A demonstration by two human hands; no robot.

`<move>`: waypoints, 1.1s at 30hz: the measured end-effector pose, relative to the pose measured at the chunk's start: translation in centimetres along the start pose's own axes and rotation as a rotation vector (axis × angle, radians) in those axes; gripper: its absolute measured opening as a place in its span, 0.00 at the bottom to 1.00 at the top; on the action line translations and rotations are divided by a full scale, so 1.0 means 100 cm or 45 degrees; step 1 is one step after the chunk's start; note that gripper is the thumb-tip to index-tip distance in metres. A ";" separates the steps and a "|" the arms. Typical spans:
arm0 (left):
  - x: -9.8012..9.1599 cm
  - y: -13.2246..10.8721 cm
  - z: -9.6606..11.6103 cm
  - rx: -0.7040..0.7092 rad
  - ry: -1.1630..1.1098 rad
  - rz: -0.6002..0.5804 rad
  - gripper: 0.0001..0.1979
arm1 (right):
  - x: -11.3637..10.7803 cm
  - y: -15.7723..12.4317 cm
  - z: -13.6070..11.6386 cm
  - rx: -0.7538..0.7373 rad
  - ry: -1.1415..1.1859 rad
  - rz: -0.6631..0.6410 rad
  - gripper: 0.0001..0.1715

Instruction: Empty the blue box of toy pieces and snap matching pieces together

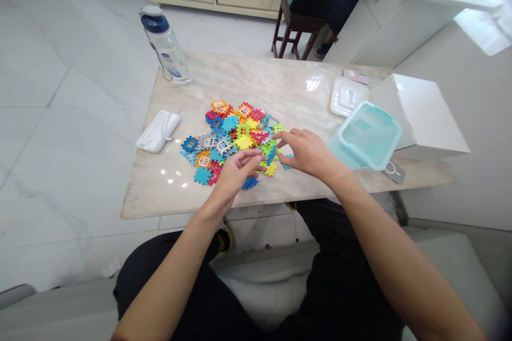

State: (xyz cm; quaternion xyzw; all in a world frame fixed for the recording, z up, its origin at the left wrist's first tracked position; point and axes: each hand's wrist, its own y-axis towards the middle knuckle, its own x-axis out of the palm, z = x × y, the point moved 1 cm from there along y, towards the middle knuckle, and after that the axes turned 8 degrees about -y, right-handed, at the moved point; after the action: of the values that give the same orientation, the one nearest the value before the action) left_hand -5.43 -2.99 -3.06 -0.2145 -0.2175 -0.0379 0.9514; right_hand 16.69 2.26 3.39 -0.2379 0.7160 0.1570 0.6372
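A teal building tile [271,155] with notched edges stands tilted between my two hands, above the near right side of a pile of interlocking building tiles [244,142]. My left hand [239,170] is closed, with its thumb and fingertips at the teal tile's left edge. On the other side, my right hand [306,152] is open, its thumb and forefinger spread apart close to the tile's right edge. The pile mixes red, yellow, blue, orange, green and grey pieces, several of them with window inserts. Part of the pile is hidden behind my hands.
On the marble-look table [168,194] stand a water bottle [170,53] at the far left and a pack of tissues [158,131] below it. To the right are an aqua bin [348,141], a clear lid [349,96] and a white box [424,112]. A person sits on a stool [298,22] beyond.
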 end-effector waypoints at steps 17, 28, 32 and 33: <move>-0.017 0.020 0.001 0.261 0.339 0.123 0.11 | 0.016 -0.067 0.047 0.422 0.079 -0.576 0.26; 0.009 0.020 -0.002 0.305 0.425 -0.004 0.15 | 0.051 -0.152 0.058 0.870 -0.039 -0.867 0.46; 0.014 0.027 -0.012 0.357 0.492 -0.047 0.15 | 0.058 -0.132 0.054 0.678 -0.075 -0.681 0.36; 0.014 0.029 -0.013 0.373 0.515 -0.053 0.15 | 0.058 -0.127 0.056 0.649 -0.069 -0.681 0.30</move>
State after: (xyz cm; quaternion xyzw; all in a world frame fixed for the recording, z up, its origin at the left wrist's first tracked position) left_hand -3.22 -0.93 -4.65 -0.0580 -0.0302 -0.0677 0.9956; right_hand 27.78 -6.25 -2.07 -0.2459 0.6276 -0.1923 0.7133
